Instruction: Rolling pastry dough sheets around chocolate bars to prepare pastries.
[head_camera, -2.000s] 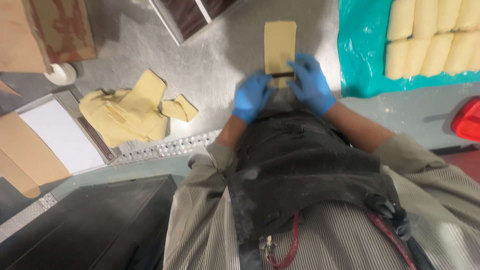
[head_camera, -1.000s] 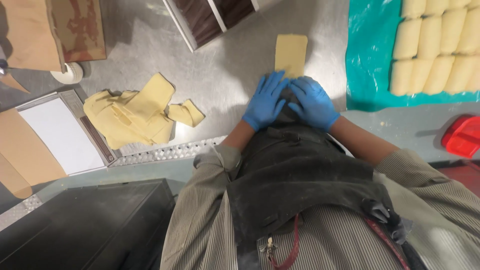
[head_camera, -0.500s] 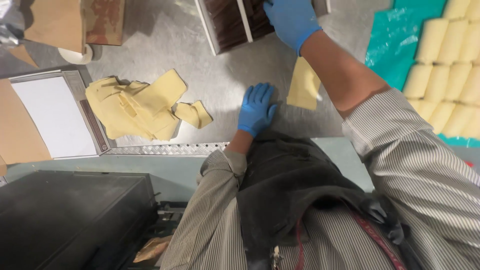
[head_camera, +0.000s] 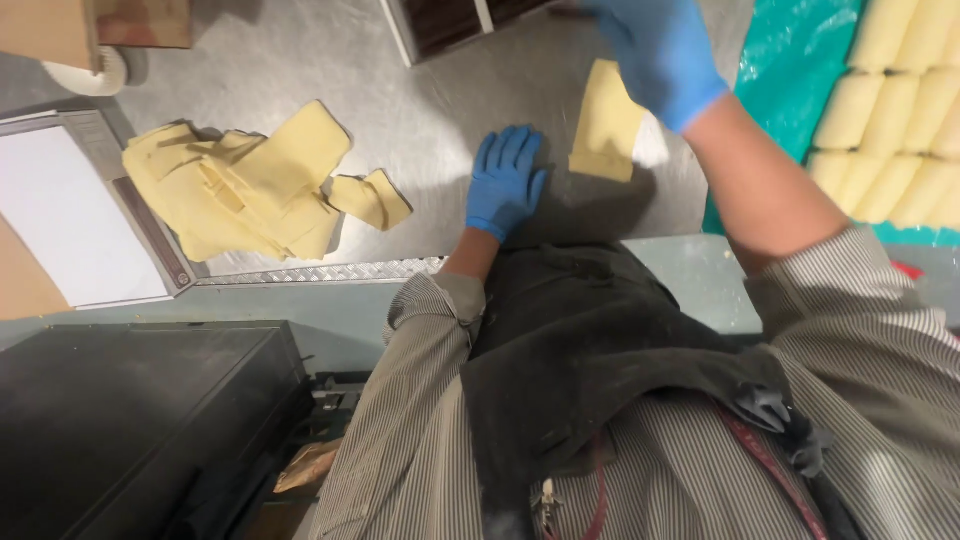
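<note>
A pale yellow rectangular dough sheet (head_camera: 603, 128) lies on the steel table (head_camera: 440, 130) in front of me. My left hand (head_camera: 505, 183), in a blue glove, rests flat on the table just left of the sheet, fingers spread and holding nothing. My right hand (head_camera: 655, 50), also gloved in blue, is raised over the far end of the sheet and reaches toward a dark tray (head_camera: 450, 20). Its fingertips run off the top edge, so its grip is hidden.
A heap of yellow dough scraps (head_camera: 250, 190) lies at left, beside a white board (head_camera: 60, 210) and a tape roll (head_camera: 95, 75). Rows of dough rolls (head_camera: 900, 110) sit on a teal sheet (head_camera: 790, 80) at right. A black box (head_camera: 130, 420) stands below the table edge.
Both hands were pressed together on the near end of the dough sheet. My right hand has since lifted and reached forward toward the dark tray, while my left hand stayed flat on the table.
</note>
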